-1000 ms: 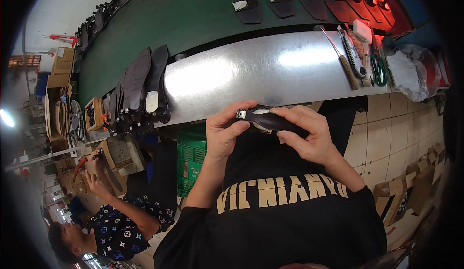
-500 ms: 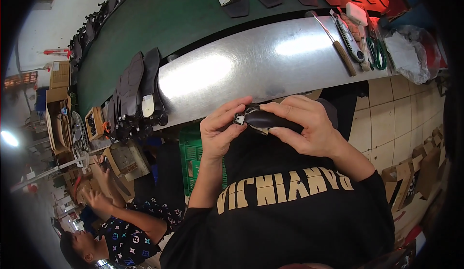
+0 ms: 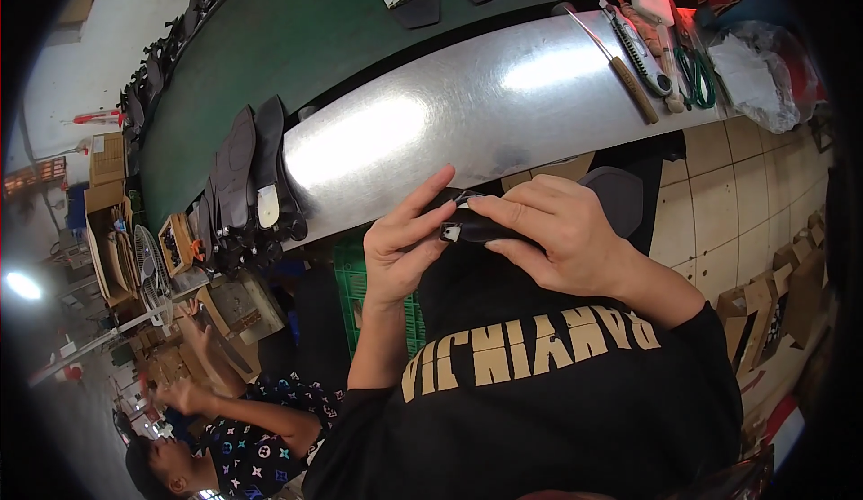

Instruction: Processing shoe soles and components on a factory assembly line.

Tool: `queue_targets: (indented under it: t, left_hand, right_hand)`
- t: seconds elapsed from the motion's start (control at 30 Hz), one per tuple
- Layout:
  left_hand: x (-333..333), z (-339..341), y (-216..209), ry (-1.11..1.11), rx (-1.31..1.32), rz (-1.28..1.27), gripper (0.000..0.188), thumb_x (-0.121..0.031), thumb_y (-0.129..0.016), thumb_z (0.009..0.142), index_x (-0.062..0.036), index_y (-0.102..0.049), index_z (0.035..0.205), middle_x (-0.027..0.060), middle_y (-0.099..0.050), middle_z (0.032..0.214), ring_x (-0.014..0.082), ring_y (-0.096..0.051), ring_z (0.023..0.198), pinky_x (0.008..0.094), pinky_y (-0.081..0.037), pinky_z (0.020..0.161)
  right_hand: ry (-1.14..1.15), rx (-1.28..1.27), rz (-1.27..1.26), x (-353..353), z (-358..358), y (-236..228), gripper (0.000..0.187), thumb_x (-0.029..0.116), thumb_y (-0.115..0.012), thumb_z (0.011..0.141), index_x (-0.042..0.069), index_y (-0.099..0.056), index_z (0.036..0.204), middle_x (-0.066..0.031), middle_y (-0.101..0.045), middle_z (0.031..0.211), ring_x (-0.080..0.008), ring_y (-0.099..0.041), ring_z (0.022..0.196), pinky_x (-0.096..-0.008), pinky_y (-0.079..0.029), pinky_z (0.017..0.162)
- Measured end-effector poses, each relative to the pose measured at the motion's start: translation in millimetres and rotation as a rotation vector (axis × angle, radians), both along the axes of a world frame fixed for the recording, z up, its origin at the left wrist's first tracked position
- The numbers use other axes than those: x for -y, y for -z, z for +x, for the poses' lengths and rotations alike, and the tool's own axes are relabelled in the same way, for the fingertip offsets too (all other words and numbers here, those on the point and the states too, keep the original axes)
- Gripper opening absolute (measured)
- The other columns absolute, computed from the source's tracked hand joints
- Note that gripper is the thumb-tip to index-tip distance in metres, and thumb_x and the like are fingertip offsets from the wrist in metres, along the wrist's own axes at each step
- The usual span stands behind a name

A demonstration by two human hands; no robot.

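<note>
Over my lap, just off the bench's near edge, both my hands hold a dark shoe piece (image 3: 620, 199). Its broad, sole-shaped end sticks out past my right wrist. At the other end a small white patch (image 3: 452, 232) shows by my left fingertips. My left hand (image 3: 395, 248) pinches that end with thumb and fingers, its index finger raised. With thumb and fingertips, my right hand (image 3: 566, 235) grips the middle and presses along its upper edge. The fingers partly cover the strap-like parts between them.
A metal plate (image 3: 467, 109) edges the green belt (image 3: 342, 33), which carries similar dark pieces. More shoe pieces (image 3: 238, 163) are stacked at left. An awl (image 3: 634, 91), a utility knife (image 3: 640, 51) and a plastic bag (image 3: 764, 78) lie at right. A green crate (image 3: 355, 289) stands below; a co-worker (image 3: 256, 437) sits left.
The shoe piece has been turned in my hands, so its sole-shaped end now shows behind my right hand. My left index finger has lifted, and my right fingers have shifted along the edge.
</note>
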State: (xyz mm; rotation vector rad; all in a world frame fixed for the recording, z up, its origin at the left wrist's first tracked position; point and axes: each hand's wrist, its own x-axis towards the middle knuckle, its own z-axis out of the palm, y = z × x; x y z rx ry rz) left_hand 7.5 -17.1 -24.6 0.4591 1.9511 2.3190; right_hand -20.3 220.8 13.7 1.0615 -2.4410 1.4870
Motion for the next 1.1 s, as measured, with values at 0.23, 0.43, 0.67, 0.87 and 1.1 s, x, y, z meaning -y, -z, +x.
queue_targets:
  t: [0.23, 0.43, 0.67, 0.87, 1.1]
  left_hand:
    - [-2.8, 1.3, -4.2, 0.027, -0.095, -0.145, 0.043, 0.011, -0.058, 0.077, 0.0047, -0.066, 0.119, 0.0286, -0.046, 0.143, 0.0286, -0.052, 0.129, 0.0283, -0.042, 0.1]
    - [-18.3, 4.9, -3.3, -0.029, 0.285, -0.095, 0.049, 0.012, -0.049, 0.085, 0.002, -0.056, 0.133, 0.0182, -0.048, 0.144, 0.0248, -0.055, 0.125, 0.0293, -0.047, 0.1]
    - [-23.2, 6.9, -7.9, -0.062, 0.418, -0.041, 0.047, 0.008, -0.044, 0.091, -0.0008, -0.053, 0.136, 0.0133, -0.051, 0.142, 0.0149, -0.06, 0.112, 0.0258, -0.056, 0.083]
    - [-30.2, 6.4, -12.8, -0.107, 0.493, -0.016, 0.048, 0.009, -0.045, 0.089, -0.0007, -0.055, 0.134, 0.0128, -0.052, 0.14, 0.0142, -0.061, 0.109, 0.0251, -0.057, 0.081]
    - [-26.0, 4.4, -4.6, -0.14, 0.51, 0.013, 0.044, 0.011, -0.052, 0.083, 0.0026, -0.062, 0.124, 0.0129, -0.063, 0.127, 0.0125, -0.065, 0.099, 0.0226, -0.057, 0.071]
  right_hand:
    - [-0.004, 0.082, 0.072, 0.1, 1.0, -1.6, 0.04, 0.014, -0.073, 0.078, 0.002, -0.063, 0.115, -0.0111, -0.063, 0.087, -0.0283, -0.062, 0.078, -0.0369, -0.05, 0.071]
    - [0.078, 0.275, -0.079, 2.9, -0.9, 17.1, 0.039, 0.006, -0.071, 0.079, 0.001, -0.063, 0.116, -0.0104, -0.065, 0.087, -0.0268, -0.064, 0.078, -0.0355, -0.049, 0.07]
    - [0.049, 0.401, -0.011, 5.0, 1.5, 23.5, 0.013, 0.011, -0.069, 0.08, 0.01, -0.068, 0.093, -0.0064, -0.059, 0.079, -0.0263, -0.06, 0.072, -0.0363, -0.047, 0.064]
    - [0.059, 0.135, 0.119, 5.8, 3.2, 20.9, 0.012, 0.012, -0.072, 0.078, 0.012, -0.069, 0.09, -0.0056, -0.055, 0.078, -0.0251, -0.059, 0.076, -0.0369, -0.047, 0.067]
    - [-0.153, 0.152, 0.138, -0.2, -9.2, 18.7, 0.026, 0.012, -0.079, 0.069, 0.014, -0.07, 0.093, -0.0065, -0.057, 0.089, -0.0258, -0.059, 0.083, -0.0367, -0.047, 0.069]
